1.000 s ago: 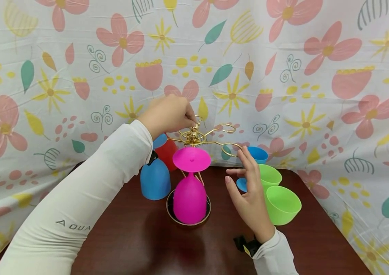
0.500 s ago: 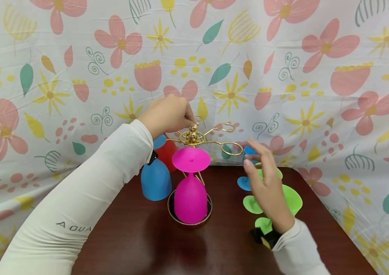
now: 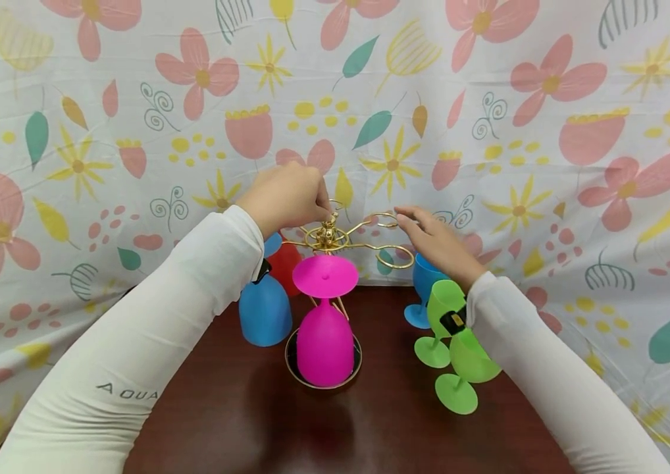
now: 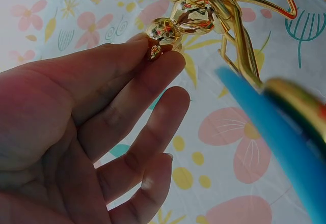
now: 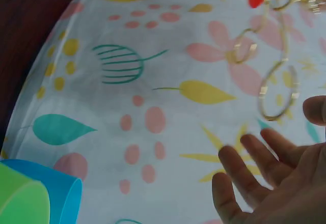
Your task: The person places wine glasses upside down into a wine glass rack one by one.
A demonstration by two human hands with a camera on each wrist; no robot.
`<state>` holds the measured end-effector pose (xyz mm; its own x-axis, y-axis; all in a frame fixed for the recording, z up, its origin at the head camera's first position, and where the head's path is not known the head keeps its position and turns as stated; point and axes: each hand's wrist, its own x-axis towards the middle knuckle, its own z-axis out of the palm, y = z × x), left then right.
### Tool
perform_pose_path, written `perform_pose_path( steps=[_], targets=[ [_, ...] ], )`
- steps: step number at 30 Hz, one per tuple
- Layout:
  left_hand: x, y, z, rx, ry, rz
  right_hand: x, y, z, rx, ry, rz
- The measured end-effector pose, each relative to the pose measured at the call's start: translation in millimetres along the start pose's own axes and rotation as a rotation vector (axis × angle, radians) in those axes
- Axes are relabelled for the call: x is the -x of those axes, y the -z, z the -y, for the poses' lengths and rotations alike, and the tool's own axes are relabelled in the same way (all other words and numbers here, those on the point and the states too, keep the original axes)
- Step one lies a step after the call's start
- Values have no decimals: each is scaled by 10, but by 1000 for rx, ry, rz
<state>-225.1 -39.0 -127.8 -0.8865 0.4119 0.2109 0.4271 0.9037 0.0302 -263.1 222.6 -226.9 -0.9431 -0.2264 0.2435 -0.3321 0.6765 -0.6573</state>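
My left hand [image 3: 290,194] pinches the small finial [image 4: 157,51] on top of a gold wire goblet rack [image 3: 327,237], thumb against index finger. A pink goblet [image 3: 325,345] hangs upside down at the rack's front. To its left a blue goblet [image 3: 265,316] hangs the same way, with a red goblet [image 3: 283,266] behind, partly covered. My right hand [image 3: 438,243] holds nothing; its fingers are relaxed and spread in the right wrist view. Its fingertips are right at the rack's back right ring, and the front right ring [image 5: 272,118] has no goblet in it.
On the table's right side stand a blue goblet [image 3: 424,280] and two upright green goblets, one green goblet [image 3: 446,303] behind the other. The rack's round dark base [image 3: 291,368] rests on the brown table [image 3: 382,408]. A flowered cloth [image 3: 193,131] hangs behind.
My right hand has swung right from the front right ring, then back and up to the far right ring, uncovering the green goblets' feet. The left hand keeps its pinch on the finial.
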Motion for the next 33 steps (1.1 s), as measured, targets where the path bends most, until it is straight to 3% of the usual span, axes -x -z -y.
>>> perform_pose_path(
  steps=[5, 9, 17, 26, 33],
  targets=[
    [-1, -14, -3, -8, 6, -16, -259, -126, 33, -68, 34, 45],
    [-10, -28, -8, -2, 26, -27, -354, -211, 49, -158, 69, 60],
    [-51, 10, -26, -2, 32, -56, -393, -279, 19, -221, 114, 13],
    [-84, 97, -132, -113, 48, 2, -378, -289, 19, -221, 92, -7],
    [-84, 74, -95, -21, 48, 27, -376, -305, 5, -228, 106, -8]
  ],
)
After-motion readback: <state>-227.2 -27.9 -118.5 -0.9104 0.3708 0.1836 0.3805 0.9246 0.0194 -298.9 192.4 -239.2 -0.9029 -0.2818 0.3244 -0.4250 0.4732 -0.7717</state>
